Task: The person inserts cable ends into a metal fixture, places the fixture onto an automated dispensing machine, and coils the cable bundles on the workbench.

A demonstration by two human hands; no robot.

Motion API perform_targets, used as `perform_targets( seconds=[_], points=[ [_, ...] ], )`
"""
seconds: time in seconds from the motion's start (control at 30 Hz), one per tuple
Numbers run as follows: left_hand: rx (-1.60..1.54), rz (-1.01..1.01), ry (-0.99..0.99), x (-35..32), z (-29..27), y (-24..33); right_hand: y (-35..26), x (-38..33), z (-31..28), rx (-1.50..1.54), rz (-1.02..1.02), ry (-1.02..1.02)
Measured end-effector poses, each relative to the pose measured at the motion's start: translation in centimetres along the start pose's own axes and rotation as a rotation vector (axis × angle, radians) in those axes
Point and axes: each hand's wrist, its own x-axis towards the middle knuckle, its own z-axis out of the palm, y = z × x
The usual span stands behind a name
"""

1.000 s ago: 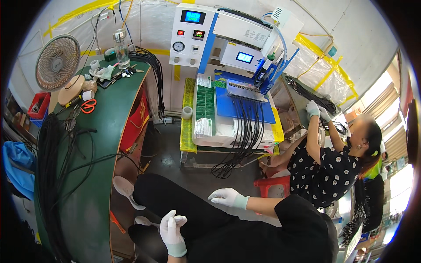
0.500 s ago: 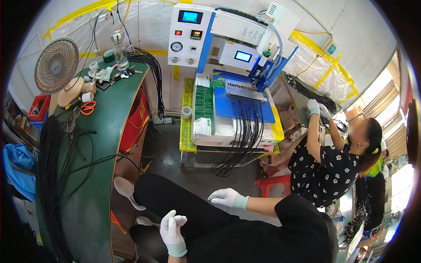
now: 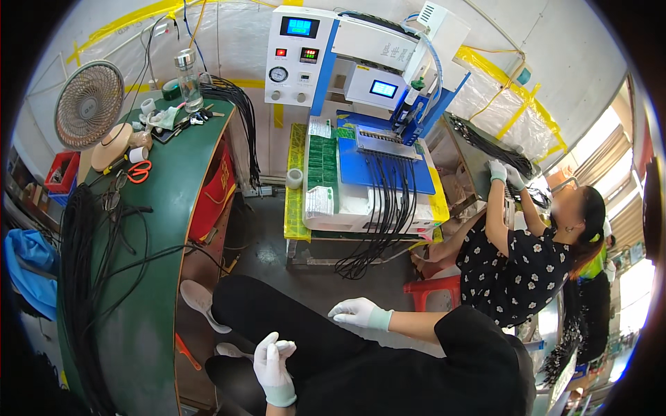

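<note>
My left hand [image 3: 273,371], in a white glove, hovers over my dark trousers with its fingers loosely curled and slightly apart. Nothing shows in it. My right hand [image 3: 361,313], gloved too, lies over my thigh with the fingers stretched out and holds nothing. Ahead of both stands a white and blue benchtop machine [image 3: 293,59] with small lit screens. Under its blue tool head [image 3: 409,114] sits a metal fixture [image 3: 387,144] on a blue plate [image 3: 354,166]. Several black cables [image 3: 392,201] run out of the fixture and hang over the front edge.
On the left, a green table [image 3: 149,305] bears black cable bundles [image 3: 76,277], orange scissors [image 3: 140,171], a fan [image 3: 90,104] and a glass bottle [image 3: 189,83]. A co-worker [image 3: 531,267] sits at right, gloved hands on another cable bench, near a red stool [image 3: 433,291].
The machine's blue tool head has shifted slightly left along the fixture. The co-worker's hands have moved a little. Both of my hands have stayed in place.
</note>
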Motion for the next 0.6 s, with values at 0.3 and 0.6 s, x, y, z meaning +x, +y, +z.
perform_targets(
  seconds=[0.3, 0.6],
  points=[
    [-0.005, 0.001, 0.001, 0.00, 0.06, -0.01, -0.59, -0.11, 0.06, 0.035, 0.041, -0.003],
    [-0.001, -0.001, 0.006, 0.02, 0.18, 0.12, -0.25, 0.03, 0.38, 0.078, 0.038, -0.012]
  ],
)
